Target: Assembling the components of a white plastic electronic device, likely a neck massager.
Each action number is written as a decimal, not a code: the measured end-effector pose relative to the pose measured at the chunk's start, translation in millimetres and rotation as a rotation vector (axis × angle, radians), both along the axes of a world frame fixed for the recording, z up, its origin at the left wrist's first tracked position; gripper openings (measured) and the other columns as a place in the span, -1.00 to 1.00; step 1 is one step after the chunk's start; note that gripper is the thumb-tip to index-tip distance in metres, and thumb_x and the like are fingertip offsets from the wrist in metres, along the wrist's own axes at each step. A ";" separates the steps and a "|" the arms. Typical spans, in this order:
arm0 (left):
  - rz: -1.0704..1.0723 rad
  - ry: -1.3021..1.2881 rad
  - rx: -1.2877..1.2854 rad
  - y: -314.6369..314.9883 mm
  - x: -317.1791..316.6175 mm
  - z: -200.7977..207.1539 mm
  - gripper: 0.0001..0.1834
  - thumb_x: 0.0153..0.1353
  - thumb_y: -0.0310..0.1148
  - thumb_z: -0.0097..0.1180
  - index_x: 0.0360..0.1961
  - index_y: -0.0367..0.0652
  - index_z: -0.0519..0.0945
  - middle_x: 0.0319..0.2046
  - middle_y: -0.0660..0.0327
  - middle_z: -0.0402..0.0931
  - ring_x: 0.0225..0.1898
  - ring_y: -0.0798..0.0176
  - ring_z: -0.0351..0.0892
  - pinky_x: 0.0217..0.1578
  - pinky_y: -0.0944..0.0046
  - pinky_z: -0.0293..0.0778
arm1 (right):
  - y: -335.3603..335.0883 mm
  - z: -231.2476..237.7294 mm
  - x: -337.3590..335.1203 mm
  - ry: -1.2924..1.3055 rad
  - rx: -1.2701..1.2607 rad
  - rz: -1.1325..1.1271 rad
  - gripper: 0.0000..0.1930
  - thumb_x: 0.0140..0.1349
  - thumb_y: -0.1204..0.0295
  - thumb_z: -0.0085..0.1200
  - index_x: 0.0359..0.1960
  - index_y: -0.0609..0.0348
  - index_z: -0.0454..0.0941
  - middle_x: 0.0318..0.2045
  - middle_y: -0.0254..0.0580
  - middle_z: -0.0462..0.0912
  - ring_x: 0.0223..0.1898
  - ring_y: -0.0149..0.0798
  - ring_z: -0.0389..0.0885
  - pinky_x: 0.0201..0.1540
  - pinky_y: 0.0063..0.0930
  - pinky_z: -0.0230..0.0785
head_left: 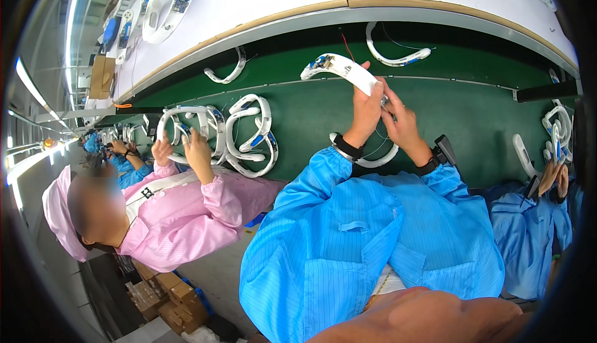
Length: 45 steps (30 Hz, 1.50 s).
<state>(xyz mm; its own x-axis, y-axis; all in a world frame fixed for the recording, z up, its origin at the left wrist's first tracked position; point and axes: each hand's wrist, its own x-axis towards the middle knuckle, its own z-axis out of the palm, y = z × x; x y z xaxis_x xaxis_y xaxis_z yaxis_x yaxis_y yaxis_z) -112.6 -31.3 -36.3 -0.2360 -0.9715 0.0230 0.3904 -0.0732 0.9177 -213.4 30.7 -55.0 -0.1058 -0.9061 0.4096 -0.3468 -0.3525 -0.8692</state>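
Note:
My left hand (pixel 364 114) is closed around the near end of a white curved plastic housing (pixel 348 69), holding it above the green work surface (pixel 305 132). At the housing's far-left end a small circuit board (pixel 322 63) lies exposed, and a red wire (pixel 346 46) rises behind it. My right hand (pixel 401 122) meets the left at the near end, its fingers bent and pinching there; a small shiny part shows between the hands, too small to name. Another white curved piece (pixel 380 158) lies under my wrists, partly hidden.
Several white curved housings (pixel 268 147) are piled to the left beside a co-worker in pink (pixel 193 209). More white housings (pixel 398 59) lie along the far side, below a raised white shelf (pixel 261 1). At the right, another person's hands (pixel 552 178) hold a white piece.

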 end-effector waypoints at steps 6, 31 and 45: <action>-0.005 -0.118 -0.168 -0.3 3.1 8.9 -0.35 0.28 -0.34 0.01 0.29 -0.28 0.03 -0.27 0.21 0.42 -0.28 0.39 0.43 -0.20 0.37 0.40 | 5.1 18.1 14.4 -0.720 0.254 0.047 -0.50 0.17 0.57 0.06 0.18 0.26 0.28 -0.45 -0.23 0.58 -0.45 -0.38 0.57 -0.31 -0.49 0.44; 0.055 -0.414 -0.539 10.5 2.6 16.5 -0.39 0.19 -0.44 0.06 0.22 -0.37 0.13 -0.33 0.21 0.43 -0.34 0.40 0.42 -0.28 0.40 0.39 | 10.0 13.4 6.8 -0.884 0.208 -0.025 -0.77 0.17 0.71 0.04 -0.14 0.30 0.39 -0.25 -0.15 0.61 -0.21 -0.40 0.59 -0.18 -0.60 0.44; 0.009 -0.667 -0.498 19.3 10.5 1.1 -0.59 0.20 -0.46 0.04 0.07 -0.30 0.33 -0.38 0.12 0.52 -0.37 0.23 0.55 -0.33 0.25 0.45 | -28.6 111.7 -29.0 -0.019 0.032 0.105 -0.51 -0.04 0.55 0.23 0.02 0.16 0.48 -0.04 -0.10 0.56 -0.54 -0.37 0.50 -0.43 -0.55 0.37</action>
